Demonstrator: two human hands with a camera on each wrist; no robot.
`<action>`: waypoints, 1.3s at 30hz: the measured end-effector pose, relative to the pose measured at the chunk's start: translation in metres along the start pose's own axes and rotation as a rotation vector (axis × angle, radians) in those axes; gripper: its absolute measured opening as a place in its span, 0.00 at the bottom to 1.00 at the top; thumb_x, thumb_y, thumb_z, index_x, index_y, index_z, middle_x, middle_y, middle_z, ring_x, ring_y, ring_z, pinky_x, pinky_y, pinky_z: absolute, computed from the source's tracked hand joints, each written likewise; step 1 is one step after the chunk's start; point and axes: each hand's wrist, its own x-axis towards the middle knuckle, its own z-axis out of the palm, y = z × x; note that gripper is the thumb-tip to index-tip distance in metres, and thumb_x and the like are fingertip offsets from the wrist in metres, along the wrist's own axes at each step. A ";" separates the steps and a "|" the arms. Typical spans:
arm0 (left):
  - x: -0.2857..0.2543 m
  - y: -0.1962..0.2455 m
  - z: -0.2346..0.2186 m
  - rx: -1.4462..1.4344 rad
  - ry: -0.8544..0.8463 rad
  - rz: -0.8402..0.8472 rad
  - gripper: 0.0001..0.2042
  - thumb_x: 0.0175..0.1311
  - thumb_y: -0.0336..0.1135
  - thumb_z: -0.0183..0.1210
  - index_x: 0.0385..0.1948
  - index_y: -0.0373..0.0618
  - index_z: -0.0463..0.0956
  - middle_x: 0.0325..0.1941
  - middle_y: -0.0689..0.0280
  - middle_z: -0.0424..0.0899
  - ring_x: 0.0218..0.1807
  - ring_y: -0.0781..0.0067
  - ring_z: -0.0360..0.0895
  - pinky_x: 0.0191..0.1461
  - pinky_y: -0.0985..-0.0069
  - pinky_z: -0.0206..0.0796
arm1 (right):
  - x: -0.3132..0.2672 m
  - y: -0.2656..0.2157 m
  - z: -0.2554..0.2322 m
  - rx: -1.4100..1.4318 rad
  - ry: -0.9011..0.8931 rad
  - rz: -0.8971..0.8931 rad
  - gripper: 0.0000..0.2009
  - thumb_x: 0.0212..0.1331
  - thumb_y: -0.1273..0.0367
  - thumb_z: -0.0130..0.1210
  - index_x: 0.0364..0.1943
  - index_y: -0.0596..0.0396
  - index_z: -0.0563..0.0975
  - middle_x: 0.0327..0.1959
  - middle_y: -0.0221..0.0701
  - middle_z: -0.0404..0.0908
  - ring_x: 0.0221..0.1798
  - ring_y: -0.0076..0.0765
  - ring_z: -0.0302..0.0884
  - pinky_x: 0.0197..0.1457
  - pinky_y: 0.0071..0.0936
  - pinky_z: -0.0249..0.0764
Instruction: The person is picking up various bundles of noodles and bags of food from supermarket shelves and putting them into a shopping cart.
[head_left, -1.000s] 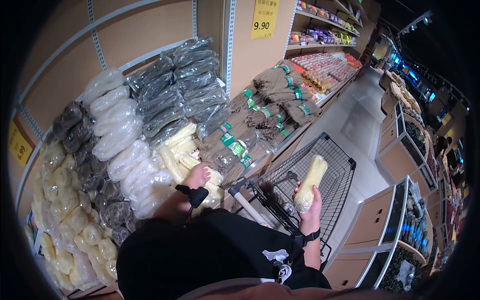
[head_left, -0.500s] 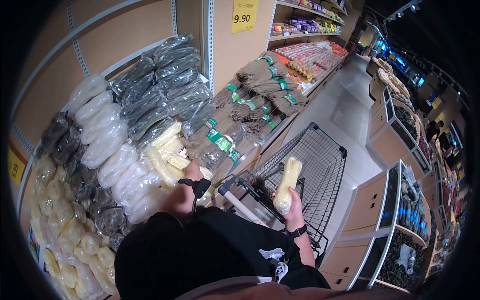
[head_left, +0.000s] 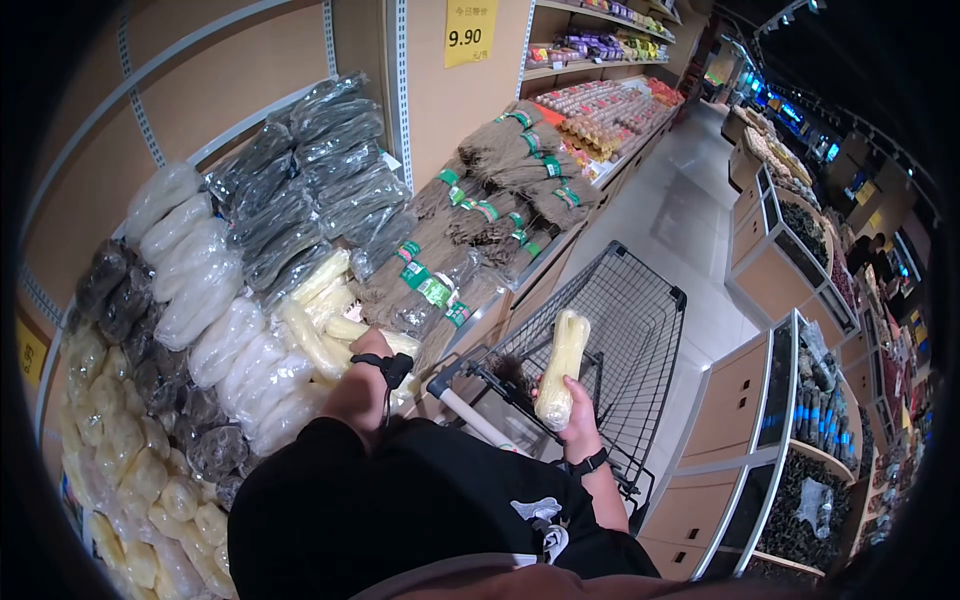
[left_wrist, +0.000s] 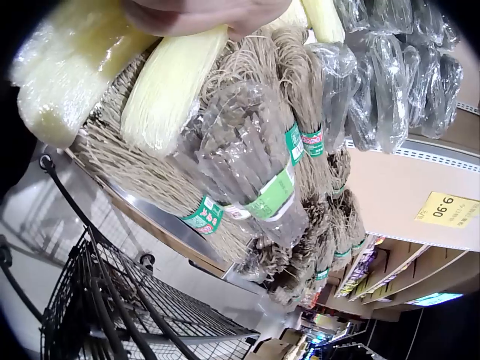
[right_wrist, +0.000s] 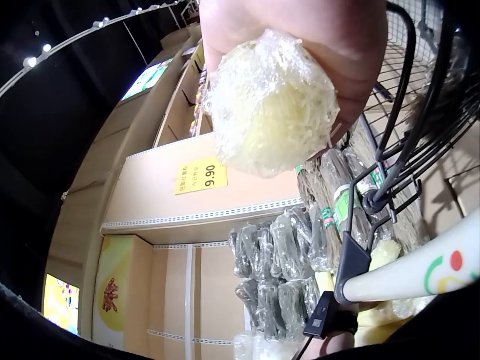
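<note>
My right hand [head_left: 579, 412] grips a pale yellow bundle of dried noodles [head_left: 563, 360] in clear wrap, held upright over the shopping cart [head_left: 640, 330]. Its wrapped end [right_wrist: 270, 105] fills the upper middle of the right wrist view. On the shelf at left, my left hand [head_left: 370, 346] lies over loose pale yellow noodle bundles [head_left: 312, 345]. From the left wrist, part of that hand [left_wrist: 202, 16] shows along the top edge, right above a yellow noodle bundle [left_wrist: 169, 94]. Its fingertips are hidden, so I cannot tell whether they hold a bundle.
Clear-wrapped white bundles [head_left: 195, 285] and dark grey packs [head_left: 310, 180] are stacked left of and behind the yellow ones. Brown noodle bundles with green bands [head_left: 430, 285] lie to the right. The cart's handle [head_left: 475, 415] is close before me. Wooden display bins [head_left: 725, 400] line the aisle's right side.
The view has turned, so shelf and cart sit further left. My left hand's fingers, visible earlier on the yellow bundles, are now hidden behind the wrist. The right hand keeps its noodle bundle.
</note>
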 end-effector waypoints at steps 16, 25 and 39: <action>-0.084 0.053 -0.073 -0.631 -1.233 0.107 0.26 0.59 0.54 0.53 0.51 0.43 0.66 0.46 0.56 0.76 0.44 0.58 0.76 0.49 0.59 0.70 | 0.007 0.003 -0.009 -0.017 -0.007 -0.004 0.25 0.58 0.59 0.49 0.53 0.65 0.66 0.45 0.44 0.75 0.40 0.46 0.78 0.40 0.39 0.79; -0.134 0.050 -0.070 -0.282 -1.514 0.097 0.31 0.65 0.62 0.39 0.57 0.45 0.64 0.50 0.55 0.76 0.45 0.54 0.77 0.51 0.51 0.69 | 0.017 0.008 -0.003 0.053 -0.082 0.018 0.23 0.59 0.61 0.49 0.54 0.64 0.65 0.47 0.43 0.75 0.43 0.46 0.78 0.39 0.39 0.80; -0.144 0.054 -0.064 -0.147 -1.826 -0.130 0.31 0.64 0.58 0.43 0.50 0.31 0.65 0.38 0.60 0.74 0.30 0.67 0.69 0.36 0.70 0.67 | 0.021 0.012 -0.001 -0.017 -0.017 -0.013 0.24 0.58 0.59 0.49 0.53 0.65 0.66 0.46 0.43 0.75 0.42 0.44 0.78 0.41 0.39 0.79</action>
